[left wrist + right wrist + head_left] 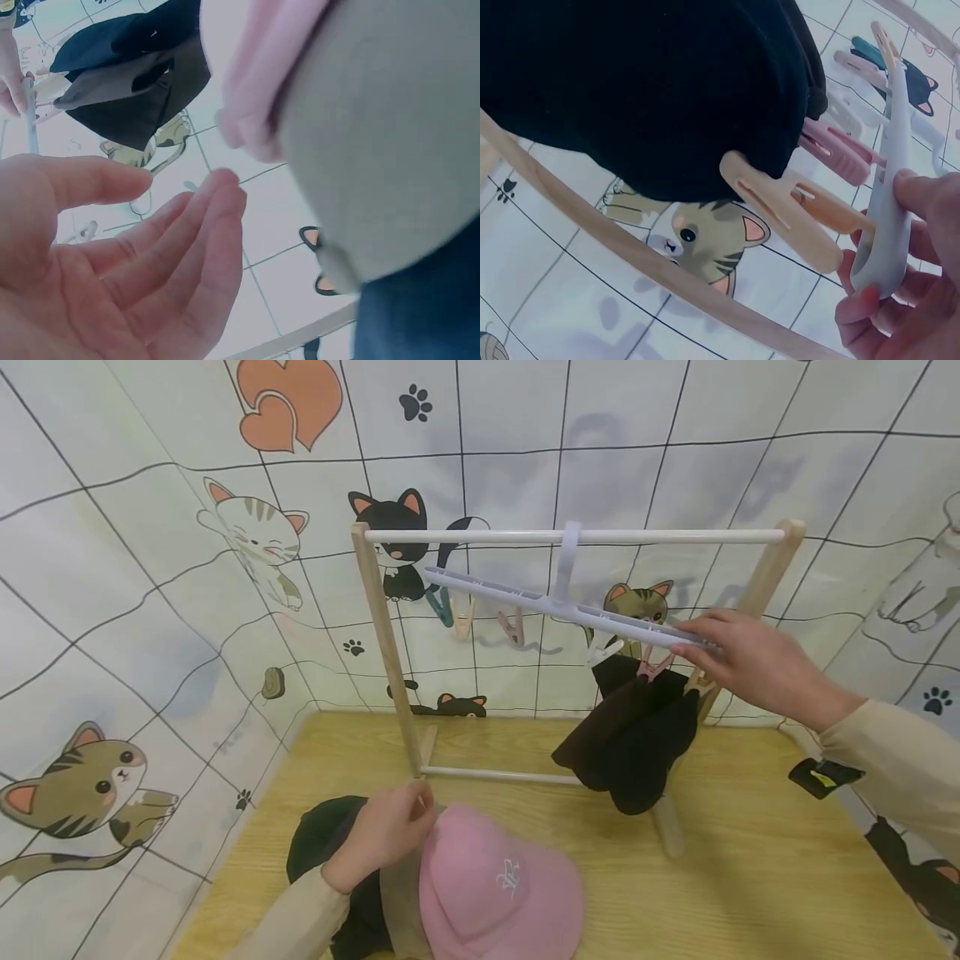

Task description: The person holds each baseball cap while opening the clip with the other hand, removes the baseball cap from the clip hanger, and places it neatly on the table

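The right hand [761,662] pinches the hanger [558,605]; let go, and the dark caps [637,743] weighing that end may tip it. The left hand [384,828], relaxed, empty, is near the pink cap [487,885].

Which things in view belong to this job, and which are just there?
Likely part of the job: hanger, clips, dark clipped fabric, rack, pink cap, beige cap, dark green cap.

Likely just there: cat-print wall covering, table.
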Tool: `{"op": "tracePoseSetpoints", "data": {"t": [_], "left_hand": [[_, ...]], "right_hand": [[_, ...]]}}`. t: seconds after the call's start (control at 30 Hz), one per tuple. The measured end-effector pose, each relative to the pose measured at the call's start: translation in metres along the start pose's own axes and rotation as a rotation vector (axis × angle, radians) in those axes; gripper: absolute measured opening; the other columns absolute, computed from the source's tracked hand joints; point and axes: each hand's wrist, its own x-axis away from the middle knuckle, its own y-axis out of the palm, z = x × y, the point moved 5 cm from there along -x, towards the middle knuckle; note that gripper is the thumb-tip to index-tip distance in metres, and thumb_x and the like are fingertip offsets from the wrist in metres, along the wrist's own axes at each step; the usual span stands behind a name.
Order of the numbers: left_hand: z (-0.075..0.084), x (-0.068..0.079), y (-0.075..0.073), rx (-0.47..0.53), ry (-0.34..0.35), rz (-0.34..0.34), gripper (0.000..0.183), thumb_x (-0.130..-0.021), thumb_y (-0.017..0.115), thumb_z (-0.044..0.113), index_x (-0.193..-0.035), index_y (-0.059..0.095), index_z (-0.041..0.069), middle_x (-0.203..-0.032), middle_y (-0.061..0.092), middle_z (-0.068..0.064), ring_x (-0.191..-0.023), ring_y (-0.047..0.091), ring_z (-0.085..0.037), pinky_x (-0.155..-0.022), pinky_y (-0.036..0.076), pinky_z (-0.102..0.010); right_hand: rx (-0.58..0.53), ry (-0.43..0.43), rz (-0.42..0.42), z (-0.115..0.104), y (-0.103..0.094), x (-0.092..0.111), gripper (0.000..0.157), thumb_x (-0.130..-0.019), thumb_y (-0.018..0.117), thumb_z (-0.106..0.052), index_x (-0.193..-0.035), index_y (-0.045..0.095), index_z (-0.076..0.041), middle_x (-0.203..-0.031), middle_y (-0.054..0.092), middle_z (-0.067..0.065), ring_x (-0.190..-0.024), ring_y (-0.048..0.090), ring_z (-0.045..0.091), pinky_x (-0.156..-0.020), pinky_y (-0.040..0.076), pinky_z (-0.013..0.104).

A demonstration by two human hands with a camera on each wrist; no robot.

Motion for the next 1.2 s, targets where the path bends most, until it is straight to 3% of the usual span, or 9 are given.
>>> {"op": "tracePoseSetpoints", "data": {"t": [0.23, 0.37, 0.47, 0.57, 0.77, 1.03, 1.2], "left_hand": [[0.016, -0.022, -0.002, -0.035, 0.108, 0.049, 0.01, -0.085, 0.066, 0.005, -0.079, 0.059, 0.009, -0.066, 0.057, 0.004, -0.056, 0.049, -0.008, -0.049, 0.041, -0.025], [0.027, -0.039, -0.001, -0.057, 0.136, 0.033, 0.008, -0.086, 0.066, 0.008, -0.081, 0.061, 0.01, -0.07, 0.06, 0.004, -0.064, 0.051, -0.011, -0.054, 0.042, -0.026], [0.038, -0.054, -0.001, -0.085, 0.16, 0.016, 0.005, -0.087, 0.066, 0.01, -0.082, 0.063, 0.011, -0.073, 0.063, 0.004, -0.071, 0.054, -0.015, -0.065, 0.042, -0.031], [0.048, -0.069, -0.001, -0.12, 0.18, 0.005, 0.004, -0.087, 0.065, 0.014, -0.083, 0.065, 0.012, -0.076, 0.066, 0.003, -0.072, 0.059, -0.016, -0.066, 0.043, -0.035], [0.071, -0.096, 0.005, -0.061, 0.185, -0.086, 0.013, -0.09, 0.062, 0.015, -0.097, 0.066, 0.005, -0.087, 0.068, -0.005, -0.074, 0.064, -0.018, -0.059, 0.048, -0.031], [0.101, -0.128, 0.023, 0.027, 0.207, -0.176, 0.024, -0.092, 0.064, 0.02, -0.111, 0.065, 0.006, -0.104, 0.069, -0.008, -0.097, 0.065, -0.021, -0.08, 0.049, -0.031], [0.116, -0.144, 0.038, 0.059, 0.229, -0.222, 0.036, -0.093, 0.064, 0.029, -0.122, 0.062, 0.007, -0.112, 0.068, -0.008, -0.102, 0.064, -0.021, -0.083, 0.048, -0.027]], "right_hand": [[0.018, -0.04, -0.015, -0.003, -0.007, -0.006, 0.031, -0.091, 0.068, -0.015, -0.116, 0.065, 0.003, -0.095, 0.063, 0.014, -0.066, 0.053, 0.02, -0.054, 0.044, 0.039], [0.017, -0.047, -0.016, -0.006, -0.01, -0.008, 0.029, -0.091, 0.068, -0.014, -0.115, 0.066, 0.001, -0.093, 0.063, 0.012, -0.066, 0.052, 0.019, -0.056, 0.043, 0.038], [0.019, -0.048, -0.024, -0.008, -0.01, -0.009, 0.029, -0.092, 0.067, -0.016, -0.115, 0.066, 0.001, -0.094, 0.063, 0.012, -0.067, 0.052, 0.019, -0.056, 0.042, 0.038], [0.015, -0.047, -0.034, -0.008, -0.01, -0.011, 0.029, -0.093, 0.066, -0.018, -0.116, 0.065, 0.0, -0.096, 0.063, 0.011, -0.069, 0.052, 0.019, -0.056, 0.042, 0.038], [0.026, -0.057, -0.027, -0.008, -0.009, -0.01, 0.03, -0.091, 0.068, -0.017, -0.116, 0.065, -0.001, -0.095, 0.063, 0.01, -0.068, 0.051, 0.018, -0.056, 0.041, 0.037], [0.023, -0.05, -0.043, -0.005, -0.009, -0.012, 0.029, -0.093, 0.065, -0.02, -0.117, 0.065, -0.002, -0.098, 0.063, 0.01, -0.07, 0.055, 0.018, -0.056, 0.043, 0.039], [0.015, -0.033, -0.067, -0.006, -0.007, -0.014, 0.031, -0.095, 0.064, -0.021, -0.119, 0.064, -0.002, -0.101, 0.063, 0.011, -0.069, 0.055, 0.019, -0.057, 0.043, 0.039]]}}
